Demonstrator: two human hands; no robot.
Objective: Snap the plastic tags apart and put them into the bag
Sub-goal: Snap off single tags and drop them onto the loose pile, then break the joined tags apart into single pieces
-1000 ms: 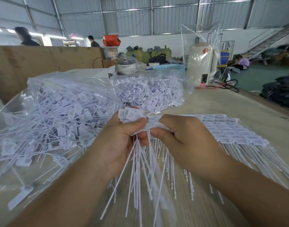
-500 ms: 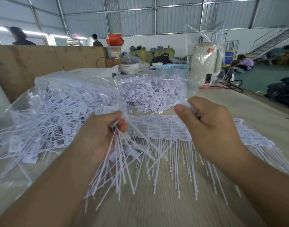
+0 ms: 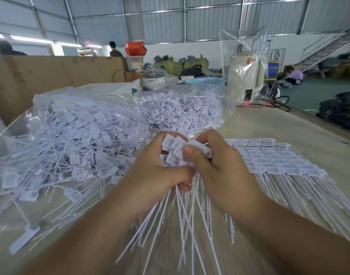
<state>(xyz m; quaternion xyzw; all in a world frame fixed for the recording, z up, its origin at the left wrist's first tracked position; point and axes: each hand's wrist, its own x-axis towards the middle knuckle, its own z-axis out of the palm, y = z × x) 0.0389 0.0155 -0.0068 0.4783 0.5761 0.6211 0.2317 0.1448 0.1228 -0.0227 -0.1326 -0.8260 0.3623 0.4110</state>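
Observation:
My left hand (image 3: 154,173) grips a bunch of white plastic tags (image 3: 173,149), flat heads up and thin tails fanning down toward me over the table. My right hand (image 3: 219,167) pinches the heads of the same bunch from the right, thumb on top, and touches the left hand. A flat sheet of joined tags (image 3: 275,161) lies on the table right of my hands. A clear plastic bag (image 3: 70,135) heaped with loose tags lies to the left, its mouth toward me.
A second clear bag of tags (image 3: 182,112) sits behind my hands. Farther back stand a pot (image 3: 154,80), a blue basket (image 3: 205,81) and a cream appliance under clear wrap (image 3: 243,76). A cardboard wall (image 3: 51,76) borders the wooden table (image 3: 289,126) at left. People are in the background.
My hands were apart half a second ago, the right one raised. They have come back together in the middle, both holding the tag bunch at its heads.

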